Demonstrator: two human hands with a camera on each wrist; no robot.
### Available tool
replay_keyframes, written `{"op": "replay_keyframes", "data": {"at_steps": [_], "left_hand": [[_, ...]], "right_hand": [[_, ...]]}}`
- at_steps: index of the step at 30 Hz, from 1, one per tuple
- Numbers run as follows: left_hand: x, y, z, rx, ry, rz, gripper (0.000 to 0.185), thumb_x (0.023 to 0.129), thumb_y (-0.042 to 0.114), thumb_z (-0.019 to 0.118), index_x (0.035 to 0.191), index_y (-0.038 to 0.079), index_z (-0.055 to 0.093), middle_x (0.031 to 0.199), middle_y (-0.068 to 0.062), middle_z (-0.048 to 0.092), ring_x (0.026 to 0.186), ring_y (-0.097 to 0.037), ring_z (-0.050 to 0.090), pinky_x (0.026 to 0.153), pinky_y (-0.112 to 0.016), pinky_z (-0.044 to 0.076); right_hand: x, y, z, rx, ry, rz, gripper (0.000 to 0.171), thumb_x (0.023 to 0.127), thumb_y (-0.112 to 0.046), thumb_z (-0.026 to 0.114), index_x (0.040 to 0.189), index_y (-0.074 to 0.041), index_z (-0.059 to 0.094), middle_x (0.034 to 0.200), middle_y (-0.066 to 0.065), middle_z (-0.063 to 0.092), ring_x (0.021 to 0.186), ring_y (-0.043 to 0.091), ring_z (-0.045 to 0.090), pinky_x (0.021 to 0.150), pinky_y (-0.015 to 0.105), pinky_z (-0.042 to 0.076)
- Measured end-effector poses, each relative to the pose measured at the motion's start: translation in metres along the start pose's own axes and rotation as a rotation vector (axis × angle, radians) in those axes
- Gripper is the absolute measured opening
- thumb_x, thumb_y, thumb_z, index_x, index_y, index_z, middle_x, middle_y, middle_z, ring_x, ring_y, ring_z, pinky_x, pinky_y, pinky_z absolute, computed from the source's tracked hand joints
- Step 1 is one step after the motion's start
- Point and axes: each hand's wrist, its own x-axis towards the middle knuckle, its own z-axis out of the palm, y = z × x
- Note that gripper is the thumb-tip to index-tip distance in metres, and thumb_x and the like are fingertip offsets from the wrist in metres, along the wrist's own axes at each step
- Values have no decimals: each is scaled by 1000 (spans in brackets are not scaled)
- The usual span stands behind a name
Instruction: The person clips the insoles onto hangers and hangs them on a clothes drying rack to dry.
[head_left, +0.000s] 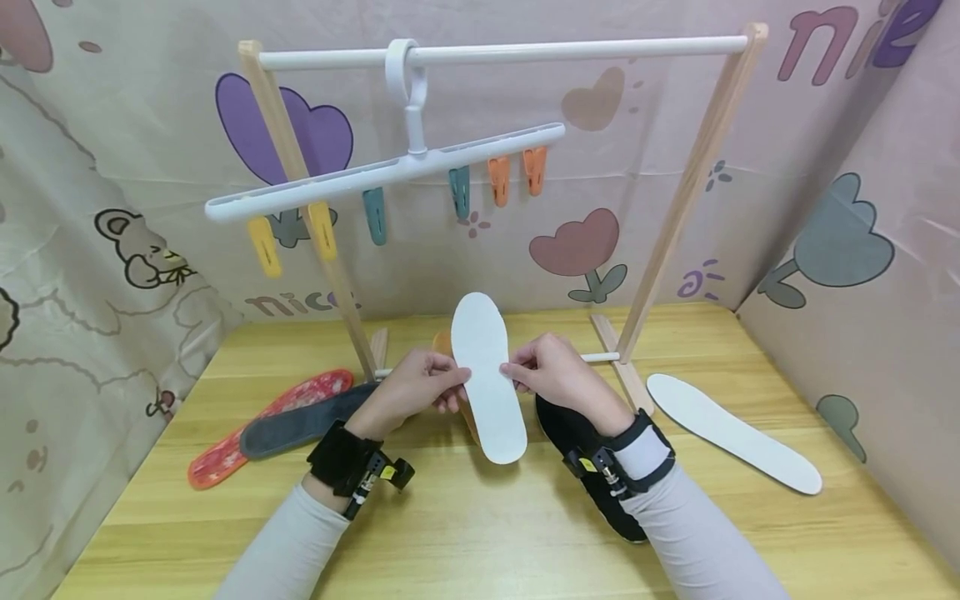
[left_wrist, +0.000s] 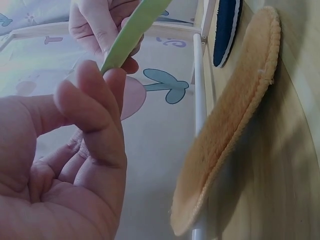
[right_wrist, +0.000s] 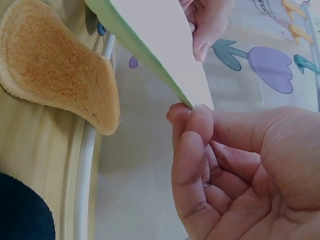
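Flat white green-backed insole (head_left: 489,387), raised over yellow wood-grain tabletop (head_left: 450,542): pinched at left edge between thumb and curled fingers of left hand (head_left: 414,383); partly in front of fuzzy tan insole (right_wrist: 57,67); pinched likewise at right edge by right hand (head_left: 564,375).

A flower-printed curtain (head_left: 480,262) hangs behind the wood-grain table (head_left: 450,533).
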Motion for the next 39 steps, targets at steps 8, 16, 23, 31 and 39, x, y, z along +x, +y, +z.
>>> {"op": "replay_keyframes", "data": {"at_steps": [8,16,23,31,39], "left_hand": [[-6,-2,-3,7,-11,4,25,108,23,67,99,2,75,86,-12,76,68,-18,67,67,-26,60],[-11,-2,-7,8,-17,3,26,108,25,67,98,2,75,92,-21,76,69,-17,68,66,-24,59],[-16,-3,-13,51,-10,13,27,108,27,67,97,3,76,92,-23,75,69,-20,69,69,-28,61],[-21,-4,-20,62,2,23,27,107,27,69,98,3,75,90,-24,75,71,-21,72,70,-30,62],[-28,-3,-32,39,58,20,28,106,31,71,104,3,73,79,-7,74,73,-23,73,70,-27,61]], "right_hand": [[-1,-3,2,42,-16,-5,30,104,-19,72,75,-9,75,68,9,71,61,7,56,60,23,43],[-2,-7,5,58,-22,-21,28,104,-17,72,77,-9,76,68,4,70,63,7,58,60,23,45],[-3,-12,8,55,-20,-39,25,103,-17,73,79,-10,77,70,5,73,64,7,62,61,22,47],[-4,-17,11,59,-9,-67,23,103,-18,73,81,-12,77,69,2,72,64,6,62,60,22,48],[-4,-21,18,89,-32,-104,21,103,-16,73,83,-11,77,69,0,70,63,5,62,60,20,50]]}}
